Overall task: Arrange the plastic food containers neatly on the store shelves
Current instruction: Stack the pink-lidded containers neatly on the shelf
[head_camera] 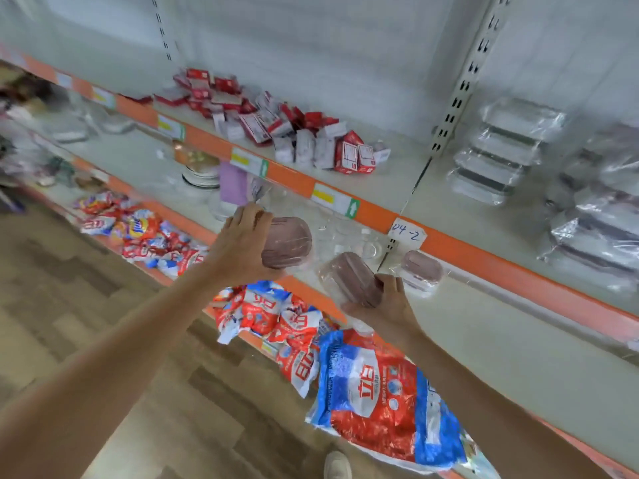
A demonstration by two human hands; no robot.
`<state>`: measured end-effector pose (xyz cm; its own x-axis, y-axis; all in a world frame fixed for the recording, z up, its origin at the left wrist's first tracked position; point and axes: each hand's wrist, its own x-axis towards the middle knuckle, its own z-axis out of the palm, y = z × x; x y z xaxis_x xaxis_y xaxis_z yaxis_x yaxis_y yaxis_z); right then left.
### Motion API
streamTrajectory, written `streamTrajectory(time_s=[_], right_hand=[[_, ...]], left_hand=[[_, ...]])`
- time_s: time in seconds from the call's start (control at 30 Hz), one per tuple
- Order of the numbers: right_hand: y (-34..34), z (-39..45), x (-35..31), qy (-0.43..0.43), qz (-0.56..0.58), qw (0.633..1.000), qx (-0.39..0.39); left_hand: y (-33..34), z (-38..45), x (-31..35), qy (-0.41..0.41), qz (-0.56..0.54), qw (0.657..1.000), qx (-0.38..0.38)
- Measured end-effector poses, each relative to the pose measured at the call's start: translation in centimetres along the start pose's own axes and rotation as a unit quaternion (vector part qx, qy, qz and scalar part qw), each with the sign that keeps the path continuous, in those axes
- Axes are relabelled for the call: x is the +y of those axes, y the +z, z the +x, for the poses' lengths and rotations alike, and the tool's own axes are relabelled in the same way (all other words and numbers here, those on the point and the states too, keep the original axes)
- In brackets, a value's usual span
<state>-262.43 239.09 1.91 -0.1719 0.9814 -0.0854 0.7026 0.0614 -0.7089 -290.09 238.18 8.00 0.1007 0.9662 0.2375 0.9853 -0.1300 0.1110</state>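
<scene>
Three mauve oval plastic containers counted: one (288, 242) gripped in left hand (242, 243), fingertips hidden behind it; one (352, 278) pinched by right hand (383, 302); one (422, 269) lying on cream middle shelf (484, 326). Left-edge goods blurred.

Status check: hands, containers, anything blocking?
Left hand grips one mauve container. Right hand grips another. Third container rests on shelf. Clear glassware crowds the spot behind.
</scene>
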Motion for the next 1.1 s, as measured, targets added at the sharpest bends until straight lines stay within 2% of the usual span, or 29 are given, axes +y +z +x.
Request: streamTrajectory(time_s=[0.1,0.23,0.5,0.63,0.8,1.1], right_hand=[[-2.9,0.0,-2.9,-0.033,-0.023,0.999,0.021],[-7.9,0.6,-4.3,-0.062,-0.082,0.991,0.090],[-14.6,2.2,-1.8,0.004,-0.125,0.977,0.174],[-16.6,3.3,-0.9,0.040,-0.177,0.977,0.110],[-19.0,5.4,-1.0,0.030,-0.256,0.965,0.040],[-20.4,7.9,1.6,-0.004,-0.307,0.951,0.032]], left_hand=[[-2.3,1.1,0.3,-0.002,-0.018,0.999,0.044],[-3.8,3.6,2.5,0.000,-0.066,0.996,0.064],[-5.0,8.3,7.8,0.022,-0.060,0.996,0.055],[-5.5,10.8,9.6,0.043,-0.064,0.997,0.027],[-5.3,13.6,12.0,0.077,-0.078,0.993,0.041],[-6.1,17.4,14.2,0.094,-0.058,0.994,0.017]])
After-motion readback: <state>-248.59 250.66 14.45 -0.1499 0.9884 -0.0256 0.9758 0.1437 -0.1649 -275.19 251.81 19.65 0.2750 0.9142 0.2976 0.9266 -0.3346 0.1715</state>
